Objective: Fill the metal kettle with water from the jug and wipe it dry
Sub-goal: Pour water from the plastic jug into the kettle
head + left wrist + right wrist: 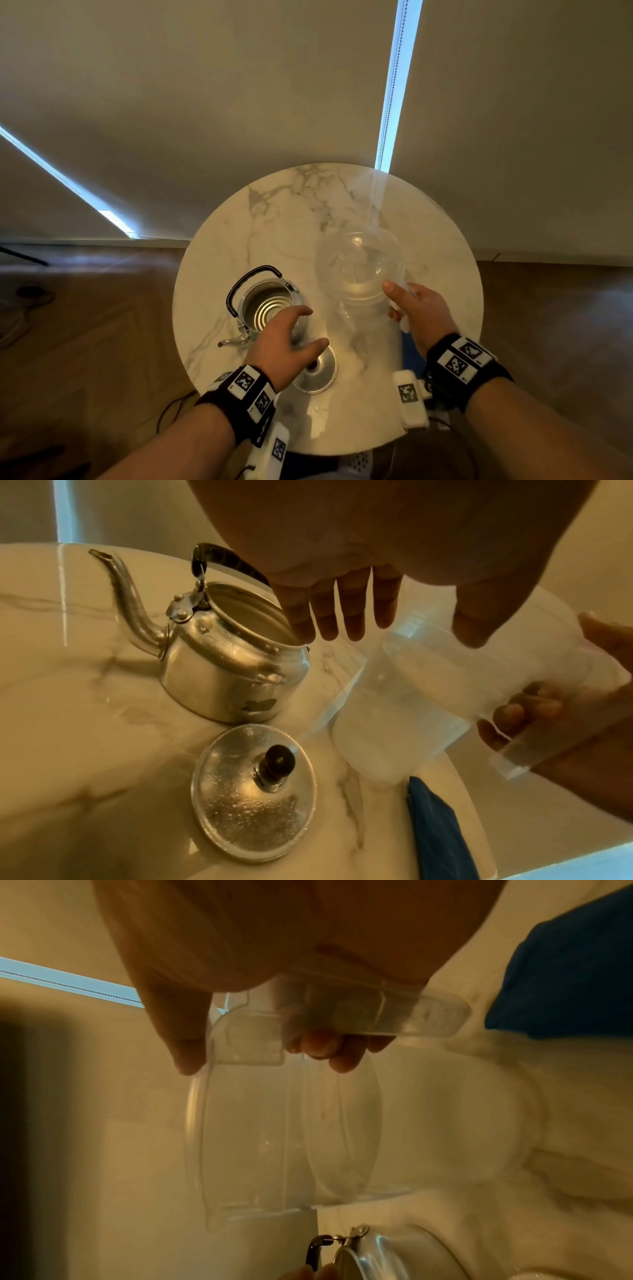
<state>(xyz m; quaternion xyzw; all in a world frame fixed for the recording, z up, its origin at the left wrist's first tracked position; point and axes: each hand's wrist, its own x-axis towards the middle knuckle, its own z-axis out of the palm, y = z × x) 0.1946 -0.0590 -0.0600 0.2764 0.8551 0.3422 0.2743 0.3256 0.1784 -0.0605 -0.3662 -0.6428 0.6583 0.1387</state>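
The metal kettle (269, 305) (232, 674) stands lidless on the round marble table (274, 212), spout to the left and black handle folded back. Its lid (317, 371) (253, 791) lies knob up just in front of it. My left hand (313, 325) (407, 634) hovers over the kettle's right rim with straight, spread fingers and holds nothing. To the right, my right hand (397, 301) (263, 1058) grips the handle of the clear plastic jug (359, 263) (411, 696) (291, 1123), which holds water and leans. I cannot tell whether its base touches the table.
A blue cloth (435, 826) (565, 974) (409, 353) lies at the table's near right edge, beside the jug. Water drops speckle the lid and the kettle's shoulder. Behind the table hang pale blinds; wooden floor lies to both sides.
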